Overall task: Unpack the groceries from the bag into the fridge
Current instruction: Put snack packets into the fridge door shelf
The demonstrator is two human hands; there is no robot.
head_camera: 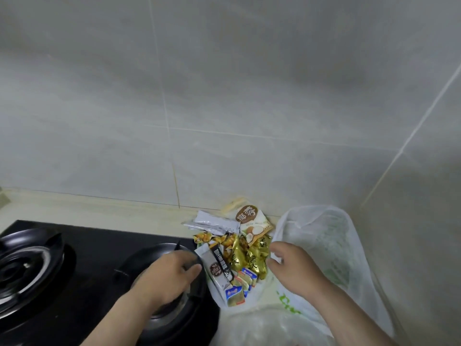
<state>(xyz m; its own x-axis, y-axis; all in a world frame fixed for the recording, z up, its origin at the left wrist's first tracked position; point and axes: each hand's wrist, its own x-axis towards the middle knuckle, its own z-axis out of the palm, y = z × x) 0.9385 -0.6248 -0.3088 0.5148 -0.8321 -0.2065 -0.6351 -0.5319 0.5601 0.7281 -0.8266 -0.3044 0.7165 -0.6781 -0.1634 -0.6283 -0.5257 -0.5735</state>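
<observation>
**Head view.** We looked down on a pale counter (99,211) that met a grey tiled wall (224,96). A black gas hob (87,245) filled the frame at eight o'clock. The white plastic bag (324,245) lay open at four o'clock, in the corner of the wall.

The groceries lay heaped on the counter at the bag's nine o'clock, between bag and hob:
- a coconut packet (252,221) at the heap's twelve o'clock
- silver sachets (214,223) at eleven
- gold-wrapped packets (252,255) in the middle
- small blue-and-yellow portions (239,285) at six
- a grey sachet (219,268) with a dark stripe at eight, overlapping the hob's edge

Our left hand (172,273) hung over the hob's right burner (154,250). Its fingers were curled, with the tips at the grey sachet's left edge; we could not tell whether they pinched it. Our right hand (291,268), at the heap's three o'clock, had its fingers curled narrow, pinching the bag's near rim.
</observation>
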